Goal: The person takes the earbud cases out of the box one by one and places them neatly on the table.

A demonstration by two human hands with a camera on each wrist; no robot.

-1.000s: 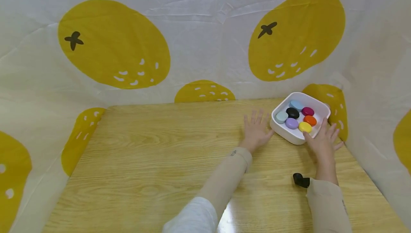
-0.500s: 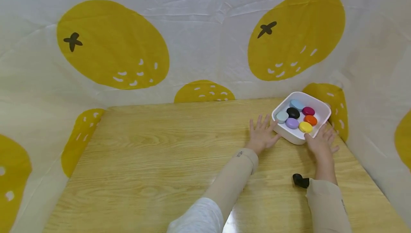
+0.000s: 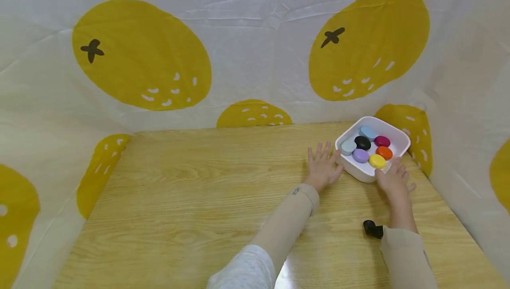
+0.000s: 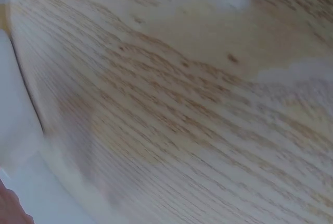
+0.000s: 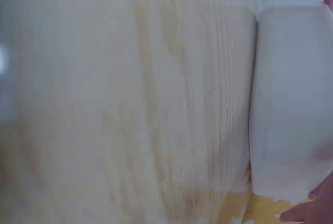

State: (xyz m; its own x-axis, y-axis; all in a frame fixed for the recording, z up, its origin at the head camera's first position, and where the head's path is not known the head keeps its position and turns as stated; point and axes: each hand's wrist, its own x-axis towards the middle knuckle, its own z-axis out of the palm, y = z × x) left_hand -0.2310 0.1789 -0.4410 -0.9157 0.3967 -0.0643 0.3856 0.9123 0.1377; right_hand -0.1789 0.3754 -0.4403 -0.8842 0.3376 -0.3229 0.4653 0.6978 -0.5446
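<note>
A white square box (image 3: 360, 175) with rounded corners stands at the table's far right. In it lie several smooth oval pieces, among them a yellow oval piece (image 3: 377, 161), a black oval piece (image 3: 362, 142) and an orange oval piece (image 3: 384, 152). My left hand (image 3: 324, 168) has its fingers spread, thumb side at the box's left wall. At the front right corner is my right hand (image 3: 394, 182), fingers extended and thumb near the rim. The right wrist view has the box wall (image 5: 291, 99) between thumb and fingers, partly cut off.
The wooden table (image 3: 191, 191) reaches the patterned cloth (image 3: 255, 59) behind and on the right side. Beside the right sleeve a small black part (image 3: 372, 229) sticks out over the table.
My left hand has moved right to the box's wall. The right hand has drawn slightly toward me and left. The box has shifted a little toward me.
</note>
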